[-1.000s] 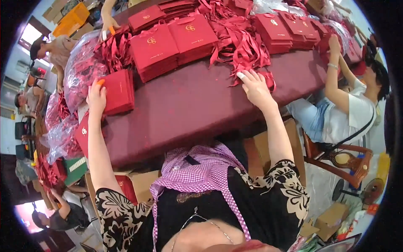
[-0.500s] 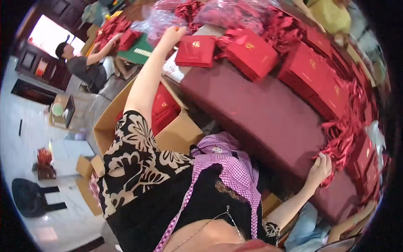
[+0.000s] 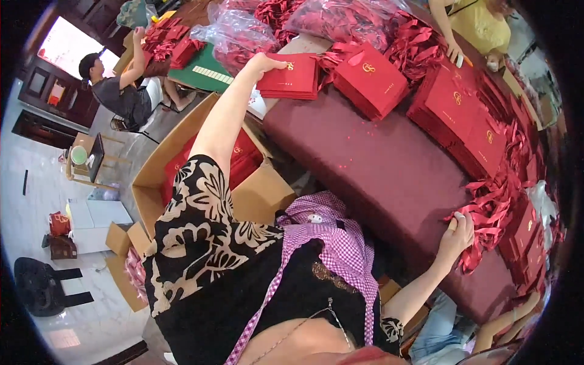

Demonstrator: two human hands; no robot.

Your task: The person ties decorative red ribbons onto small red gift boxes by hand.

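Note:
At the far end of the maroon-covered table [image 3: 365, 164], my left hand [image 3: 266, 66] grips the left edge of a neat stack of red paper bags [image 3: 292, 82] with gold emblems. My right hand [image 3: 457, 234] is at the near right side, its fingers pinched on a red ribbon from a loose heap of red ribbons [image 3: 490, 207]. Only a short ribbon end shows past those fingertips. Between the hands, another stack of red bags [image 3: 372, 79] lies just right of the left hand's stack.
An open cardboard box [image 3: 149, 182] with red bags inside stands left of the table. Long rows of red bags [image 3: 459, 112] and clear plastic bags of ribbons [image 3: 347, 24] line the far side. Co-workers sit at the left [image 3: 118, 91], far right [image 3: 480, 27] and lower right [image 3: 441, 334].
My left hand has come down from above the bag stack onto its edge. The right hand has shifted slightly left and up. At far right, a co-worker's hand now reaches to the bags.

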